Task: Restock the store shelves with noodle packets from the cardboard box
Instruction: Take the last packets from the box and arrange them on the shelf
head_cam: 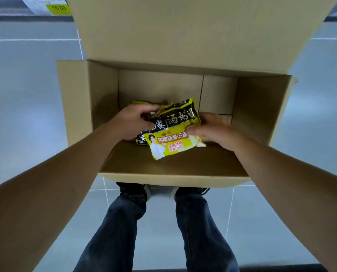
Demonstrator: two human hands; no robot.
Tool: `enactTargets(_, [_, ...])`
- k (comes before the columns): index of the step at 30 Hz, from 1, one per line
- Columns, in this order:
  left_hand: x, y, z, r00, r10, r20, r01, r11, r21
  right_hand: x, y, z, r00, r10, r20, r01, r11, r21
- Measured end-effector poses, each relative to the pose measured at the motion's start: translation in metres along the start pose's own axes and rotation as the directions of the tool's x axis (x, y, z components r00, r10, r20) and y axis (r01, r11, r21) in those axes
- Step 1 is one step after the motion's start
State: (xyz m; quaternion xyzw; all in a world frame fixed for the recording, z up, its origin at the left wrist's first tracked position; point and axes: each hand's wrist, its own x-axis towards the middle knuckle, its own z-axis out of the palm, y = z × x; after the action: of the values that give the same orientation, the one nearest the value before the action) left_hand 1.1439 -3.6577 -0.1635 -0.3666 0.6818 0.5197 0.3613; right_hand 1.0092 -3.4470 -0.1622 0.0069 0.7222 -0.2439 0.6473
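Observation:
An open cardboard box [262, 114] stands on the floor in front of my feet, its flaps spread outward. Inside it I hold a small stack of yellow-and-black noodle packets [175, 130] between both hands. My left hand [132, 124] grips the stack's left side with fingers curled over the top. My right hand [214, 130] grips the right side, thumb on the front packet. Another packet edge [141, 102] shows behind my left hand. The box's bottom under the stack is hidden.
The far box flap [193, 32] rises tall and blocks the view ahead. A shelf edge with a yellow price tag [58, 8] shows at the top left. Grey floor tiles [26, 95] surround the box. My legs and shoes [132, 191] stand just behind the near flap.

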Motion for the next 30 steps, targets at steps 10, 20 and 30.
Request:
enactTargets(10, [0.043, -0.037, 0.032, 0.836, -0.417, -0.358, 0.302, 0.893, -0.335, 0.023, 0.051, 0.006, 0.897, 0.230, -0.378, -0.012, 0.866, 0.499])
enactTargets(20, [0.070, -0.074, 0.073, 0.834, -0.509, -0.212, 0.310, 0.750, -0.584, 0.068, 0.067, 0.027, 0.790, 0.240, -0.564, -0.008, 0.924, 0.382])
enactTargets(30, [0.016, -0.027, 0.059, 0.869, -0.305, -0.390, 0.205, 0.938, -0.278, -0.003, 0.047, 0.013, 0.803, 0.065, -0.592, -0.040, 0.998, 0.055])
